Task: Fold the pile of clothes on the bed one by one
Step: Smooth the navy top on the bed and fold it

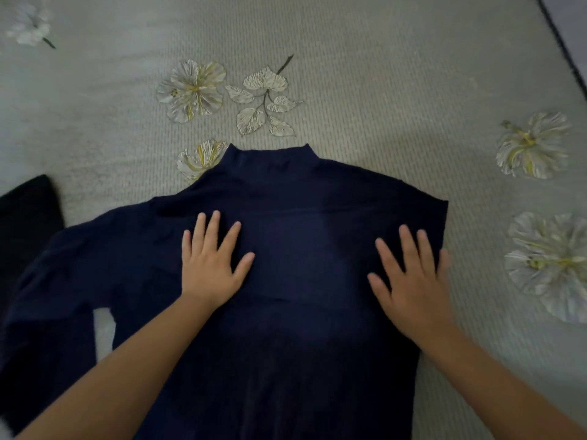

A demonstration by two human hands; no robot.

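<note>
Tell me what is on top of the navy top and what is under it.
Both hands, left hand and right hand, lie flat on the navy top. Under it is the flowered bedspread; one printed flower is partly covered.

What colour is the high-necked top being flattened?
Dark navy blue, plain: the top shows clearly in the head view.

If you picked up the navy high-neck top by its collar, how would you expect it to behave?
The navy top would probably hang limp: it lies flat with soft creases under the left hand and right hand. The left sleeve, which already bends, would likely dangle. It looks thin, so it is probably light.
</note>
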